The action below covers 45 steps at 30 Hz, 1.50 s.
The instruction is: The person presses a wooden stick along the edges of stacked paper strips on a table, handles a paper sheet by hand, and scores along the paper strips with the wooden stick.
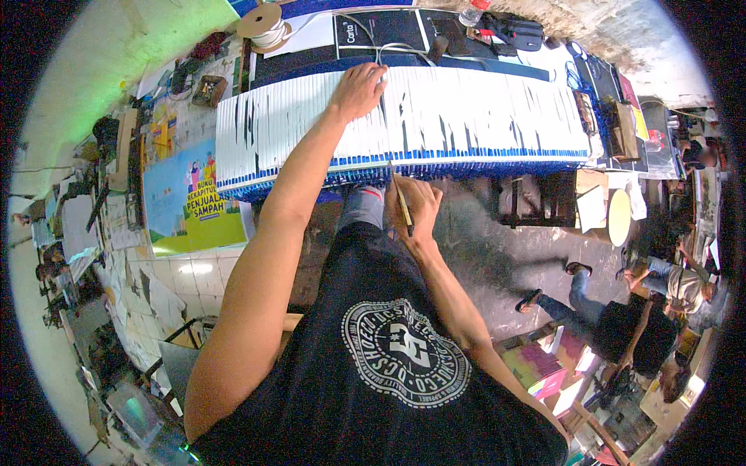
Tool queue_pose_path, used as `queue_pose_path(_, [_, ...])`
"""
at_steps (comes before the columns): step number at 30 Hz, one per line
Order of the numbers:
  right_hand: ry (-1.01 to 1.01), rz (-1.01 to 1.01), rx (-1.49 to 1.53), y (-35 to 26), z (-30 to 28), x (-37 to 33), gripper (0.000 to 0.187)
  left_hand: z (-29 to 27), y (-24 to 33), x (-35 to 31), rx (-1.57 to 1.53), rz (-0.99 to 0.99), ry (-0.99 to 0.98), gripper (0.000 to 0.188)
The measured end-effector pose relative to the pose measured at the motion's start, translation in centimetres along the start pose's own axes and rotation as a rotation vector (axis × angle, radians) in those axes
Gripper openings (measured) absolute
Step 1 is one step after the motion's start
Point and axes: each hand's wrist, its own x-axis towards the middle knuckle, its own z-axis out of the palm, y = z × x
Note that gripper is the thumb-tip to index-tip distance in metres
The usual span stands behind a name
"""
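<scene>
A long, tightly packed row of thin white booklets or pads (pixel 482 109) stretches across the table in front of me, with dark gaps between some of them. Blue strips line its near edge. My left hand (pixel 359 89) rests on top near the row's far edge, its fingers stretched forward and holding nothing I can see. Just off the near edge, my right hand (pixel 420 206) is closed around a slim knife (pixel 403 203) with a brownish handle. The knife's narrow tip points at the blue edge, and I cannot tell whether it touches.
A cord spool (pixel 263 25) stands at the far left, with a loose cord (pixel 378 46) trailing behind the row. A plastic bottle (pixel 472 12) and black bag (pixel 519 33) lie at the back. A colourful poster (pixel 183 194) hangs left. Another person (pixel 629 330) sits at lower right.
</scene>
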Motion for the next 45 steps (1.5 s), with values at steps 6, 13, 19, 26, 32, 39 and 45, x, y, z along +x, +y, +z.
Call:
queue_pose_path(6, [0.061,0.020,-0.010,0.9,1.3,-0.3,0.024,-0.5,0.4,0.5,-0.009,-0.030,-0.084,0.044])
queue_pose_path(13, [0.070,0.021,0.004,1.3,2.1,-0.2,0.023,-0.2,0.2,0.3,-0.012,-0.048,-0.089,0.044])
queue_pose_path(19, [0.062,-0.005,0.035,0.7,1.3,-0.7,0.024,-0.2,-0.2,0.2,-0.026,-0.036,-0.070,0.041])
queue_pose_path(26, [0.090,0.015,-0.002,0.4,1.0,-0.8,0.020,-0.5,0.3,0.4,-0.013,-0.041,-0.096,0.043])
queue_pose_path(32, [-0.003,0.023,-0.070,2.2,2.0,-3.4,0.023,-0.3,0.1,0.5,-0.068,0.002,-0.049,0.043])
queue_pose_path(39, [-0.013,0.058,0.058,0.8,-3.0,-4.8,0.026,-0.4,0.2,0.3,0.017,-0.053,-0.053,0.040])
queue_pose_path(45, [0.137,0.061,0.069,-1.5,-4.0,1.1,0.016,-0.4,-0.4,-0.1,-0.031,-0.023,-0.030,0.039])
